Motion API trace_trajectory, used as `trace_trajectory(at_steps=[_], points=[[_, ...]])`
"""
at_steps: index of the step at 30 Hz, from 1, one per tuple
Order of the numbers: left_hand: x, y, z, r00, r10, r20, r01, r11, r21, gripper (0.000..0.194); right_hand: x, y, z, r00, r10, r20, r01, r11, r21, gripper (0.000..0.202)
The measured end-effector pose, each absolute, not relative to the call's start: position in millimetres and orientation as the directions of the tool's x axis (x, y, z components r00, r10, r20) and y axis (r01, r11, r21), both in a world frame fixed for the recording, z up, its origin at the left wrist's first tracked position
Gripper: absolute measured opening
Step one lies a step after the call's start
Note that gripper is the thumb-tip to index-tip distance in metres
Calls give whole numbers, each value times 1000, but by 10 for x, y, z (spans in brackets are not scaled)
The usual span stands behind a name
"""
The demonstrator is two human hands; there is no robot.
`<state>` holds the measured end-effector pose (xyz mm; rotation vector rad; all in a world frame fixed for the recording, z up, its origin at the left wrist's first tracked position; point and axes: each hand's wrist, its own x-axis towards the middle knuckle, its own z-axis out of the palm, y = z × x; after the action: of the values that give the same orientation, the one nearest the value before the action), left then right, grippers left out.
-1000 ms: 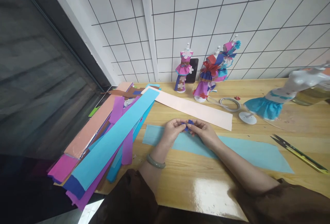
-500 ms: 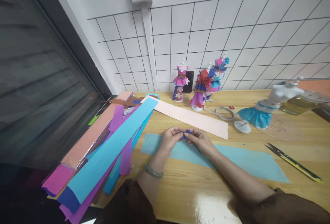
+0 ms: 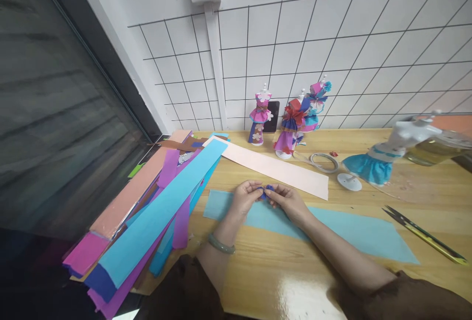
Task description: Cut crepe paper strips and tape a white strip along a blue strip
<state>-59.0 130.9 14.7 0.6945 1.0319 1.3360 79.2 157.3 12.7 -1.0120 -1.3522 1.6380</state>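
"What place is this?"
"Looks like a craft corner; there's a wooden table (image 3: 265, 266), bright paper strips (image 3: 162, 206), yellow snips (image 3: 427, 237) and little dress stands (image 3: 259, 117); the wall (image 3: 261, 54) behind has squares."

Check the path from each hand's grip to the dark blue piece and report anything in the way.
Nothing visible is in the way: the left hand's grip and right hand's grip both hold the dark blue piece. The pale blue strip lies beneath, not between.
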Motion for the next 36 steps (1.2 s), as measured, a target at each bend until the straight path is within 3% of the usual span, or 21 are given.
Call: trace_trajectory(at_steps=[14,23,36], points=[[-605,1297,200,-57,978,-200,-485,148,862,32,795,1553,173,-403,906,-125,-187,-215,-958,31],[-591,1302,156,-46,987,-155,-447,118,887,33,799,1566,130,-386,921,-57,-20,-70,-997,28],[-584,1300,164,-68,981,-182,-430,136,893,31,791,1583,89,-393,919,-30,-2,-34,-999,35]])
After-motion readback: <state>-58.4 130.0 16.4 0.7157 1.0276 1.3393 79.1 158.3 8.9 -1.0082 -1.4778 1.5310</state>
